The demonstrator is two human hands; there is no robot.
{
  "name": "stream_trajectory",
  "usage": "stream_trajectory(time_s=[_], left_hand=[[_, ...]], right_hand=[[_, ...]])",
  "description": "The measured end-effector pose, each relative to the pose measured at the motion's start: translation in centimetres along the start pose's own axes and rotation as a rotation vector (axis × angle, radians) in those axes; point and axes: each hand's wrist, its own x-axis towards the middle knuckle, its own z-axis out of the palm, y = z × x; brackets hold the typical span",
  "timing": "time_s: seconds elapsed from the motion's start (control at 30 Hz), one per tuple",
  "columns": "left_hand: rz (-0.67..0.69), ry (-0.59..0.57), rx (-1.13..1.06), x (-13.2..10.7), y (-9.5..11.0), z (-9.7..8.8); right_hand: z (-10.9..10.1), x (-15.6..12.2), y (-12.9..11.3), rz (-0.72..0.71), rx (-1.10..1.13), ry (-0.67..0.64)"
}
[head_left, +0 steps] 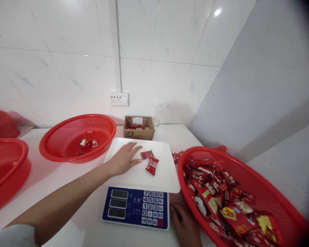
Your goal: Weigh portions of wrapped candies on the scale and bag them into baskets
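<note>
My left hand (125, 159) is over the white weighing tray (134, 180) with its fingers spread and nothing in them. Just right of its fingertips lie two small wrapped snacks, a red packet (152, 166) and a pink-and-green packet (146, 155). The tray tops a digital scale (130, 206) with a blue keypad panel and dark, unlit-looking displays. Low on the right, my right hand (184, 223) rests between the scale and a red basket (247, 168). Its fingers are curled in, with a dark patch between them; what they hold, if anything, is hidden.
The right basket is heaped with red wrapped snacks (229, 206). A second red basket (67, 137) at back left holds several packets. Another red basket (7, 168) sits at the left edge. Behind the tray stands a small cardboard box (139, 134) of packets, near the tiled wall.
</note>
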Motion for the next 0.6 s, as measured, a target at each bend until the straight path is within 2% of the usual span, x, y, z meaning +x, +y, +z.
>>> stream_trajectory(time_s=[0.1, 0.23, 0.47, 0.6], left_hand=[[0.142, -0.089, -0.035, 1.5, 3.1, 1.7], [0.239, -0.126, -0.029, 3.0, 4.7, 2.5], [0.188, -0.092, -0.050, 2.9, 4.8, 2.7], [0.135, -0.024, -0.063, 1.9, 3.2, 1.7]], right_hand=[[-0.2, 0.0, -0.1, -0.010, -0.006, -0.027], [-0.2, -0.1, -0.2, -0.014, -0.019, -0.030], [-0.2, 0.1, -0.3, -0.029, 0.016, -0.018], [-0.1, 0.0, -0.7, -0.011, 0.067, 0.017]])
